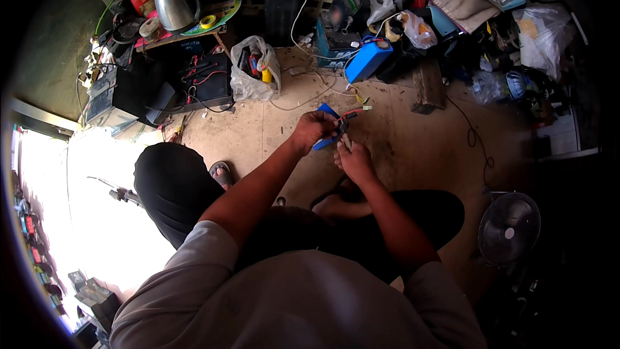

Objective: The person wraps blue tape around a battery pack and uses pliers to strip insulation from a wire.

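Observation:
Both my hands are in front of me, close together over a blue wrapped pack (328,110) that looks like a battery. My left hand (311,132) is closed in a pinch on thin wires (352,114), red and dark, that end in a pale plug (367,108). Just right of and below it, my right hand (354,159) is closed with thumb and fingers pinched near the same wires. What sits in those right fingers is too small to tell. Part of the pack is hidden behind my left hand.
Beyond my hands stand a larger blue pack (369,59), a wooden block (428,87) and a white bag (256,72) of tools. A metal kettle (176,3) sits on a low table at the far left. A fan (510,229) stands at the right; a cable (475,136) crosses the floor.

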